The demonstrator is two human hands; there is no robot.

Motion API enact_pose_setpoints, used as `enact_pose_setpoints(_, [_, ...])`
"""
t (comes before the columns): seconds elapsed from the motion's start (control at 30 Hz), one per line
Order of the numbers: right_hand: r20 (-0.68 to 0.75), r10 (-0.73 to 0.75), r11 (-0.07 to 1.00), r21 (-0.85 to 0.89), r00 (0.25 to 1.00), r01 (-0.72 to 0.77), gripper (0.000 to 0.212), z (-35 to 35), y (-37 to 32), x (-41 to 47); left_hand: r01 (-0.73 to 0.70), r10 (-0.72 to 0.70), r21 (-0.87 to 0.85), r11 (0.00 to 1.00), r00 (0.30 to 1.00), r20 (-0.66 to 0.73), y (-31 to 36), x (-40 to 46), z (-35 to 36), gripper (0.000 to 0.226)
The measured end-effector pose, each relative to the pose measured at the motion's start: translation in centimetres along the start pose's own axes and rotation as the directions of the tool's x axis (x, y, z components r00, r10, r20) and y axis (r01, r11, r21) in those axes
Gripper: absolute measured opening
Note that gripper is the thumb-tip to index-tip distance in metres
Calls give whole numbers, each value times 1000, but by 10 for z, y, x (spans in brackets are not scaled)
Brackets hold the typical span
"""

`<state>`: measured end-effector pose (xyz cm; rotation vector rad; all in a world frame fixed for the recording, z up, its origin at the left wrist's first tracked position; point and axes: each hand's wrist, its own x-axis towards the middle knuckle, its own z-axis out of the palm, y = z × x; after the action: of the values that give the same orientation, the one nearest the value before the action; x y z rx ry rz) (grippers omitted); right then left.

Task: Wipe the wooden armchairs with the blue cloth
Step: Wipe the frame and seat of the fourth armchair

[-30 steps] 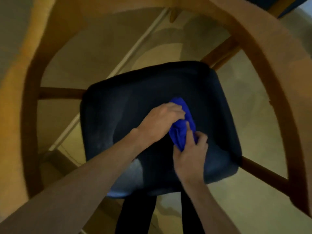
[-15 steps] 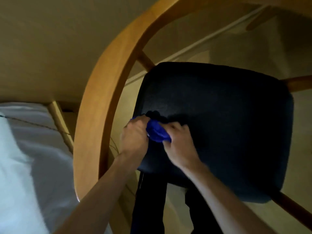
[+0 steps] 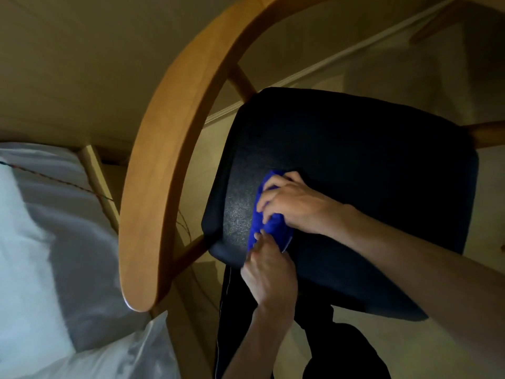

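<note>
On the dark seat cushion (image 3: 355, 170) of the wooden armchair (image 3: 175, 149), near its front left corner, the blue cloth (image 3: 269, 228) is bunched into a long wad and is held by both hands. The right hand (image 3: 295, 203) is laid over the upper part of the cloth; its fingers (image 3: 269, 198) are curled down onto the fabric and a fold is gripped beneath them, so this grip is closed on the cloth. The left hand (image 3: 269, 274) is brought up from below the seat edge, and the lower end of the cloth is pinched between its fingertips (image 3: 258, 242); how far the thumb is wrapped round cannot be told. The two hands are set just beside each other, with cloth showing between them.

The cushion is seen to be dark and finely grained, with a pale sheen by the corner. The seat is ringed by the curved, light wooden arm rail, which is carried on slim wooden spindles (image 3: 243, 80). Beside the chair, to the left, white bedding (image 3: 41, 242) is seen on a bed with a wooden frame. Pale flooring (image 3: 382, 64) is visible beyond the seat, and dark trouser legs (image 3: 232, 324) are seen below it.
</note>
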<state>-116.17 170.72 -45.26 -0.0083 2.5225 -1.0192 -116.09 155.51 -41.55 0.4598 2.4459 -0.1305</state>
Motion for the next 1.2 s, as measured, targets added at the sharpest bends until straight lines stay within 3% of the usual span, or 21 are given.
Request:
enact_pose_setpoints(0.07, [-31,21,999,40,999,-20,33,4,4,-7,-37,36,-31,999,999,-24,-5,0,-3,37])
enact_pose_setpoints(0.13, [-97,29,996,92,995,-20,36,-3,-5,16,-79,74,-26,997,987,-143,-26,11,-19,47])
enact_pose_setpoints(0.2, [-128,34,996,86,991,-23,45,-11,-27,53,-29,27,-4,1000,972,-232,-53,30,-31,52])
enact_pose_setpoints(0.3, [-75,3,1000,-8,997,-3,39,-5,-63,94,107,-107,-10,994,982,-154,-71,48,-30,42])
enact_pose_setpoints(0.37, [-16,-5,996,-84,1000,3,33,2,-70,98,115,-104,103,988,989,-106,-66,46,-23,34])
enact_pose_setpoints(0.47, [-9,50,998,39,999,-49,22,8,-54,71,91,-82,186,978,995,-56,-49,31,-16,34])
enact_pose_setpoints(0.6, [-30,65,998,-6,997,-65,20,18,-22,-9,-54,53,132,990,998,17,-2,-17,12,27])
enact_pose_setpoints(0.7, [-127,271,956,150,954,-252,28,36,9,-103,-244,232,194,950,969,83,49,-57,51,42])
enact_pose_setpoints(0.8, [-239,469,871,283,850,-401,37,55,29,-181,-428,393,201,881,899,193,91,-88,74,44])
enact_pose_setpoints(0.9, [-191,508,855,228,840,-466,39,52,28,-184,-461,432,196,865,885,174,87,-91,64,32])
enact_pose_setpoints(0.97, [-256,493,867,218,831,-447,46,46,23,-172,-478,463,199,856,878,119,66,-73,39,32])
enact_pose_setpoints(1.03, [-402,535,845,283,743,-455,59,50,16,-172,-519,533,215,828,846,-12,55,-47,13,40])
enact_pose_setpoints(1.1, [-507,647,759,364,569,-540,71,67,6,-182,-631,651,191,752,757,-62,66,-16,2,47])
enact_pose_setpoints(1.13, [-520,717,685,401,465,-608,72,78,2,-190,-723,740,182,666,671,-42,82,-6,3,48])
enact_pose_setpoints(1.2, [-498,838,488,499,225,-716,67,99,-3,-210,-895,899,166,414,430,79,126,0,17,49])
